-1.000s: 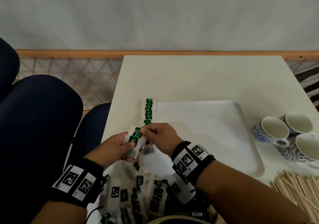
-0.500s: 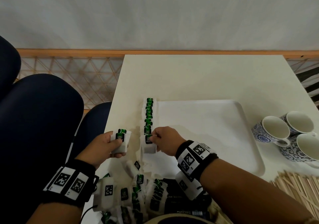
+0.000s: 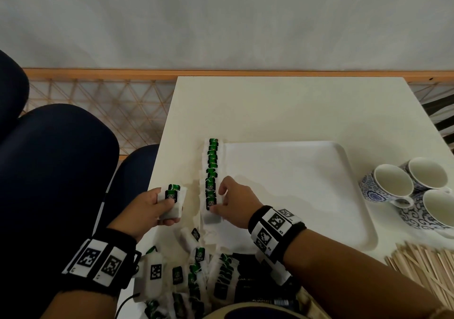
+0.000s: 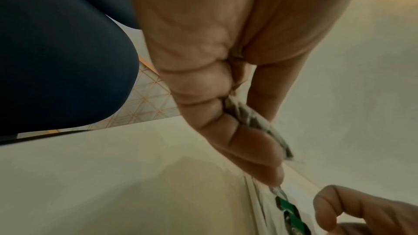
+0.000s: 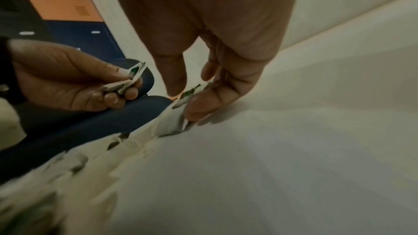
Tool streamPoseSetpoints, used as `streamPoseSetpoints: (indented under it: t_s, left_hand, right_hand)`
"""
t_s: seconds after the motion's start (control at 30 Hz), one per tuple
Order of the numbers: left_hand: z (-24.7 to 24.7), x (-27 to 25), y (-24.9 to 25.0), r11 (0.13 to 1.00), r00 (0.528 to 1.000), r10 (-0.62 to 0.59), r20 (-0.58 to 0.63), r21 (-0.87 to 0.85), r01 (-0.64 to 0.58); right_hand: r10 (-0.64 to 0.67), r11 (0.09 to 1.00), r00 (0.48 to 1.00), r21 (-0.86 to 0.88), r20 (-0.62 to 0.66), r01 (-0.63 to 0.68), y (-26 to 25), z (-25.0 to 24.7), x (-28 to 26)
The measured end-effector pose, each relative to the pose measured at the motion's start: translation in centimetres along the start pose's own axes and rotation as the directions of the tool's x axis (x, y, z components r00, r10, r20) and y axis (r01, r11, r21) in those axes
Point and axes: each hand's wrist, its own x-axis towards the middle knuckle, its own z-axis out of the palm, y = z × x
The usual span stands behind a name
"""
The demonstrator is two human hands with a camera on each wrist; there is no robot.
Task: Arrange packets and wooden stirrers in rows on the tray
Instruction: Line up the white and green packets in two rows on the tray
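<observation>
- Three views inspected; we begin with the head view. One row of packets [image 3: 211, 171] runs along the left edge of the white tray [image 3: 319, 196], which sits on the white desk [image 3: 282, 107].
- We note the right hand [image 3: 233, 202] at the near end of that row, thumb and fingertips pinching the nearest packet [image 3: 210, 204] where it lies on the tray.
- We note the left hand [image 3: 149, 208] just left of the tray, over the desk edge, fingers curled round a small stack of packets [image 3: 173, 202] with green labels up.
- Loose packets [image 3: 194, 272] lie in a heap at the near desk edge, between the two wrists.
- Wooden stirrers [image 3: 422, 269] lie piled on the desk at the near right, off the tray. Three blue-patterned cups [image 3: 407, 191] stand just right of the tray.
- Left wrist view: we confirm the left hand [image 4: 221, 104] clasps folded white packets [image 4: 253, 122] between curled fingers and thumb. Green labels of the row [image 4: 291, 212] show below, beside the right hand's fingers [image 4: 353, 208].
- Right wrist view: the right hand [image 5: 203, 87] has thumb and forefinger on either side of a green-labelled packet [image 5: 187, 96] at the tray's edge. The left hand [image 5: 74, 81] grips its stack [image 5: 126, 81] well apart from the row. Further detail is blurred.
</observation>
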Motion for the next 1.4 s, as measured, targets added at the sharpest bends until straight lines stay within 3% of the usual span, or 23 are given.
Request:
streamPoseSetpoints:
  t_s: [0.13, 0.37, 0.63, 0.73, 0.93, 1.0, 1.17, 1.4]
  left_hand:
    - [0.1, 0.1, -0.2, 1.0, 1.0, 0.0, 0.013, -0.001, 0.0]
    - [0.4, 0.1, -0.6, 0.999, 0.997, 0.028, 0.069, 0.02, -0.03]
    - [1.5, 0.2, -0.4, 0.99, 0.987, 0.066, 0.149, 0.115, -0.083]
    - [1.9, 0.3, -0.2, 0.98, 0.983, 0.075, 0.169, 0.171, -0.104]
    - [1.2, 0.5, -0.5, 0.982, 0.99, 0.072, 0.122, 0.166, -0.092]
    - [0.6, 0.6, -0.8, 0.98, 0.994, 0.083, 0.065, 0.175, -0.093]
    - [-0.3, 0.5, -1.4, 0.981, 0.995, 0.096, 0.012, 0.166, -0.097]
    - [0.0, 0.3, -1.4, 0.984, 0.995, 0.102, 0.013, 0.148, -0.103]
  right_hand:
    - [-0.095, 0.969, 0.993, -0.22, 0.074, 0.109, -0.2, -0.3, -0.3]
    - [-0.123, 0.943, 0.988, -0.298, 0.096, 0.146, -0.7, 0.4, 0.1]
    - [-0.166, 0.984, 0.986, 0.06, 0.01, 0.165, -1.8, 0.3, -0.2]
    - [-0.213, 0.971, 0.977, 0.114, 0.007, 0.21, -2.1, 0.0, -0.4]
    - [-0.158, 0.969, 0.982, 0.176, -0.102, 0.175, -2.1, -1.4, -0.5]
    - [-0.139, 0.98, 0.986, 0.131, -0.096, 0.151, -1.7, -1.6, -0.6]
    - [-0.101, 0.993, 0.98, -0.046, 0.171, 0.11, -0.7, -1.0, -0.9]
    - [-0.066, 0.985, 0.996, -0.156, 0.067, 0.076, -0.3, 0.4, -0.8]
